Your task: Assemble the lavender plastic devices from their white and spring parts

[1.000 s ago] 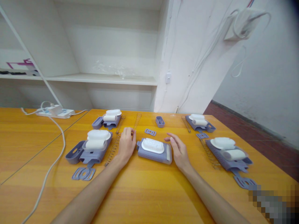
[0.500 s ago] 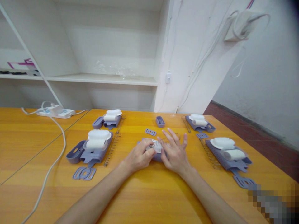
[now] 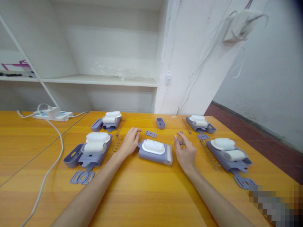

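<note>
Wht shelving [image 3: 109, 41] stands behind ctr unit [image 3: 153, 152]; orange table [image 3: 151, 195] beneath it. Near-L kit [image 3: 96, 147] & far-L kit [image 3: 110, 120] on its L, near-R kit [image 3: 230, 155] & far-R kit [image 3: 199, 123] on its R, all well apart from it. Pwr strip [image 3: 62, 116] beyond L kits. Ctr unit itself lies bristle pad up, btwn hands. L forearm [image 3: 101, 186] partly covers L coil [image 3: 115, 145] by near-L kit. L hand [image 3: 129, 142] just L of unit, loosely open, holding nothing visible. R hand [image 3: 186, 154] just R, thumb & fingers nearly closed. Small tray [image 3: 160, 123] & slotted plate [image 3: 151, 134] behind unit, plate nearer. Wire coil [image 3: 179, 142], R of unit, pinched in R hand.
</note>
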`<state>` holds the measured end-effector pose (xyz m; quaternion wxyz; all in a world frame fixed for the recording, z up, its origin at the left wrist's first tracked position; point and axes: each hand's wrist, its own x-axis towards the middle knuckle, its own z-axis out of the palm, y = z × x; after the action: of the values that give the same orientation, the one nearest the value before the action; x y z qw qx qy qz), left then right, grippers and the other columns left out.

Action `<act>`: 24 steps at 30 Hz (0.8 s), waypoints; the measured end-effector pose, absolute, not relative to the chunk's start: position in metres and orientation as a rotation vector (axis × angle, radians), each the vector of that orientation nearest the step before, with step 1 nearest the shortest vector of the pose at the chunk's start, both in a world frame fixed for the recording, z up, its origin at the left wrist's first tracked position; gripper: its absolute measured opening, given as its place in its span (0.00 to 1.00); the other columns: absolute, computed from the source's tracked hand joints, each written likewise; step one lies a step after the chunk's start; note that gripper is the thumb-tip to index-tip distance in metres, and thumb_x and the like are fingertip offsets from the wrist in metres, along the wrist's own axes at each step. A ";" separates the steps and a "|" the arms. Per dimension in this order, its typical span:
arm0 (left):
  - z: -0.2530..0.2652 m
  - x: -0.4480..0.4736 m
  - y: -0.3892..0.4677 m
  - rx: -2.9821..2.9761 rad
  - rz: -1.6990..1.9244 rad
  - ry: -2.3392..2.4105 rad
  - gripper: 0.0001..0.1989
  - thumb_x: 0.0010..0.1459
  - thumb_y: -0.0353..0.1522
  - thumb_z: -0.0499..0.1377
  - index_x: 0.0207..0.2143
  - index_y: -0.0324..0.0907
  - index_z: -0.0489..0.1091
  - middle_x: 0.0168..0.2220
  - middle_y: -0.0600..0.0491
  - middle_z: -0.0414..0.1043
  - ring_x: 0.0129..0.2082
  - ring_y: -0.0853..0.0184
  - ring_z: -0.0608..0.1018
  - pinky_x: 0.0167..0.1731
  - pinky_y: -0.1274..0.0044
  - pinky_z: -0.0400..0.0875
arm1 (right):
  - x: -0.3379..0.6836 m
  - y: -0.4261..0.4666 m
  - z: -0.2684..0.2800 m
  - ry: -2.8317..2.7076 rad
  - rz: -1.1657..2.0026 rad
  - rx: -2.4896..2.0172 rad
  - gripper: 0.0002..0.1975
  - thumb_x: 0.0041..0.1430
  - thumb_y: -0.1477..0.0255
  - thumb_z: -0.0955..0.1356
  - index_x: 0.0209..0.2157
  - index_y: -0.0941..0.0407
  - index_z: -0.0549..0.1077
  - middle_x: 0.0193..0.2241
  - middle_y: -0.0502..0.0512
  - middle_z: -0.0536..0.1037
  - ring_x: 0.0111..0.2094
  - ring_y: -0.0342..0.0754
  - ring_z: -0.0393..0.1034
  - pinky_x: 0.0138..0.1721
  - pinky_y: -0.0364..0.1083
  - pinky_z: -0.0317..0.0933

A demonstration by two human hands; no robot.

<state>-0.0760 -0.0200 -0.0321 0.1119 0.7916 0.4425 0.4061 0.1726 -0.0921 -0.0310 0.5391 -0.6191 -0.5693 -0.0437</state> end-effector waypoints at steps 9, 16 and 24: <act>-0.038 -0.070 0.008 2.581 0.862 1.267 0.17 0.60 0.36 0.52 0.52 0.47 0.64 0.52 0.47 0.64 0.52 0.60 0.66 0.51 0.65 0.62 | 0.165 -0.111 -0.032 -1.698 -0.381 -1.002 0.06 0.58 0.72 0.63 0.39 0.52 0.66 0.34 0.54 0.72 0.37 0.49 0.70 0.46 0.56 0.62; -0.038 -0.062 0.004 2.719 0.669 1.340 0.15 0.58 0.44 0.54 0.38 0.42 0.70 0.49 0.48 0.70 0.53 0.59 0.67 0.53 0.65 0.54 | 0.165 -0.107 -0.030 -1.775 -0.506 -0.861 0.40 0.58 0.83 0.63 0.62 0.40 0.41 0.43 0.58 0.69 0.32 0.43 0.70 0.27 0.40 0.65; -0.012 -0.058 -0.023 3.013 0.474 1.476 0.09 0.62 0.35 0.50 0.36 0.40 0.67 0.34 0.46 0.73 0.37 0.60 0.73 0.40 0.70 0.57 | 0.167 -0.113 -0.027 -1.852 -0.478 -0.982 0.33 0.58 0.80 0.60 0.63 0.51 0.49 0.41 0.62 0.69 0.31 0.46 0.69 0.27 0.42 0.67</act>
<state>-0.0584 -0.0227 -0.0116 -0.1229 0.8824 0.4324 0.1388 0.1665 -0.1134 -0.0268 0.4755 -0.4019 -0.7577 -0.1957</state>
